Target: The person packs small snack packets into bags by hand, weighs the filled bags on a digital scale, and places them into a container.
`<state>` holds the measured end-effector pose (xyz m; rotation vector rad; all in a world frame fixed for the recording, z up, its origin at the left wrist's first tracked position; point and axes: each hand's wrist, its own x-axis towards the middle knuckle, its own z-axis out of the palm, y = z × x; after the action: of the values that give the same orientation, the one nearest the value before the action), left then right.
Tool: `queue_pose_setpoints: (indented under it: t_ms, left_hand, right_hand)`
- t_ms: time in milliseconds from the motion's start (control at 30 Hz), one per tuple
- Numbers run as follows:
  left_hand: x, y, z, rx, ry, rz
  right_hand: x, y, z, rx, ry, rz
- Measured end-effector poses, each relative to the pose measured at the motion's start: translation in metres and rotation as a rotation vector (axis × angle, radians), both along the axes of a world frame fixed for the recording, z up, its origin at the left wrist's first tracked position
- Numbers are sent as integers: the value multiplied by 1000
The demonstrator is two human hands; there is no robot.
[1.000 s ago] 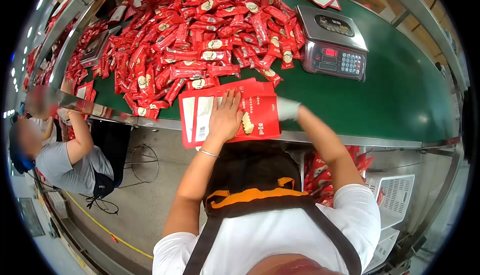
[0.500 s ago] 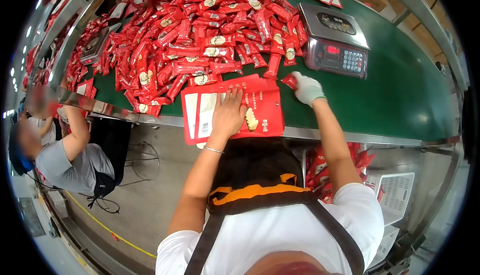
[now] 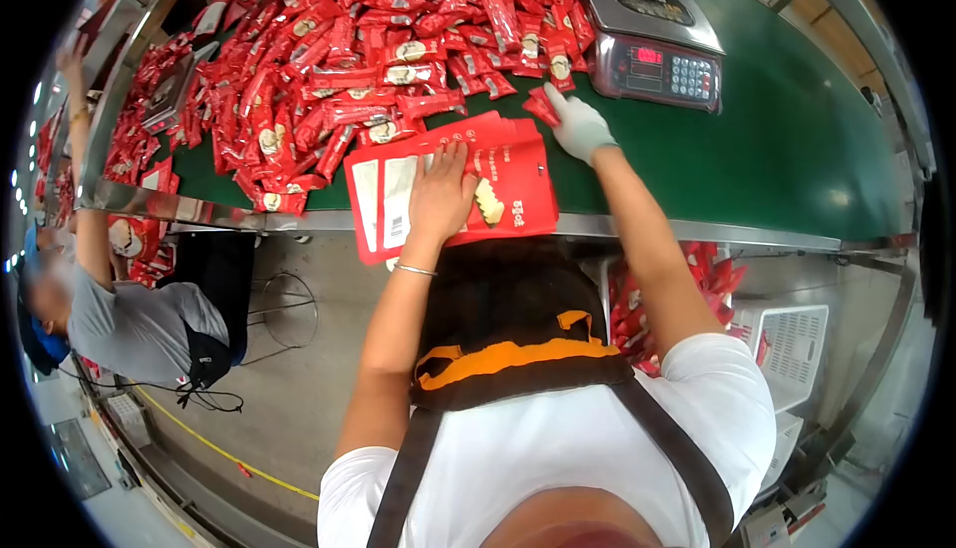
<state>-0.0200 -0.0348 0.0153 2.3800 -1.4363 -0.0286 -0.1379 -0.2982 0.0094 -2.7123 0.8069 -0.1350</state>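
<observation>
My left hand (image 3: 441,195), bare with a metal bangle at the wrist, lies flat with fingers stretched over several overlapping flat red printed pouches (image 3: 518,178) at the table's front edge. White label panels show on the pouches' left part. My right hand (image 3: 583,128) wears a white glove and is closed on a small red snack packet (image 3: 541,107), just beyond the pouches' upper right corner. Close by lies the edge of a big heap of shiny red snack packets (image 3: 349,80). Whether the glove grips one packet or two, I cannot tell.
A digital scale (image 3: 652,50) with a lit red display stands on the green table (image 3: 787,140), right of the heap. Another scale (image 3: 179,90) sits at the left. A co-worker (image 3: 139,319) is at the left. White crates (image 3: 792,349) and red packages (image 3: 637,329) are below the table.
My right hand has moved left and away from me, to the heap's edge, with a red packet. My left hand stays on the pouches. The co-worker's arm has risen. The camera view has shifted.
</observation>
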Motion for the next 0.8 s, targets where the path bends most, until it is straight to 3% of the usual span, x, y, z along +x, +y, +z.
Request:
queue_pose_setpoints:
  t_ms: [33, 167, 267, 367, 400, 433, 500, 533, 600, 667, 733, 800]
  left_hand:
    - [1, -1, -3, -50, 16, 6]
    - [5, -1, -8, -104, 80, 30]
    - [5, -1, -8, -102, 62, 23]
    - [2, 1, -9, -117, 56, 29]
    - [4, 0, -11, -134, 78, 36]
    - [6, -1, -13, -153, 99, 44]
    - [6, 0, -13, -176, 143, 63]
    - [7, 1, -14, -218, 209, 70]
    - [10, 0, -13, -266, 267, 92]
    - [-1, 1, -10, 18, -149, 186]
    - [-3, -1, -3, 71, -125, 224]
    - [-1, 0, -6, 136, -37, 255]
  right_hand:
    - [-25, 5, 20, 46, 143, 27]
    - [-86, 5, 15, 113, 107, 65]
    - [-97, -2, 26, 211, -175, -143]
    - [-93, 6, 46, 122, -701, -210]
    - [-87, 14, 42, 11, -755, -257]
    - [-83, 14, 19, -38, -725, -200]
    - [-80, 36, -10, -76, -245, -115]
    - [-87, 40, -10, -157, -155, -108]
    - [-91, 34, -3, -157, -149, -74]
    - [-107, 40, 5, -69, -150, -34]
    - [-127, 40, 2, -59, -333, 61]
    - [-143, 58, 24, 211, -306, 94]
